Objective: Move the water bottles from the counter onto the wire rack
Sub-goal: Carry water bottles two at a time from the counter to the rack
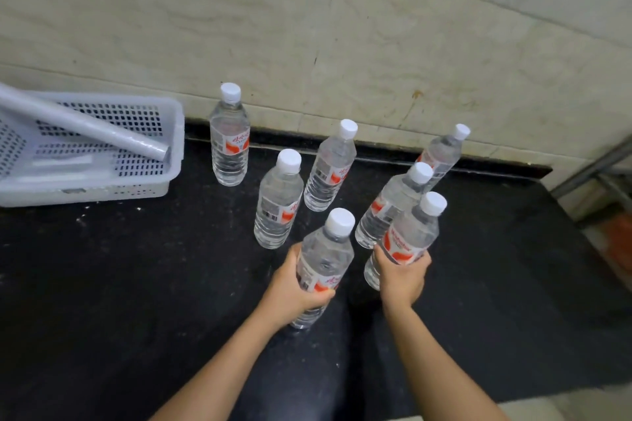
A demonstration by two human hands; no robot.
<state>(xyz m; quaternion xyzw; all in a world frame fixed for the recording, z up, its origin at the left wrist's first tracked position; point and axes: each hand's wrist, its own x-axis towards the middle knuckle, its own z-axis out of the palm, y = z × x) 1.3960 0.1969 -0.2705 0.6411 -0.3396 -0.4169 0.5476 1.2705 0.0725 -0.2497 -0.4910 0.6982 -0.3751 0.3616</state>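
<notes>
While each grip is clamped on a bottle, left hand on the near bottle, right hand on another bottle, all seven bottles appear to remain over the dark surface; none racked yet

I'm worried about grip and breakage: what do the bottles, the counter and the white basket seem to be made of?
The bottle in the left hand looks like thin clear plastic: see-through ribbed walls, matte white screw cap.
The counter looks like black polished stone, faintly speckled and glossy; it could be laminate.
The white basket looks like moulded plastic, with a perforated grid and rounded rim.
</notes>
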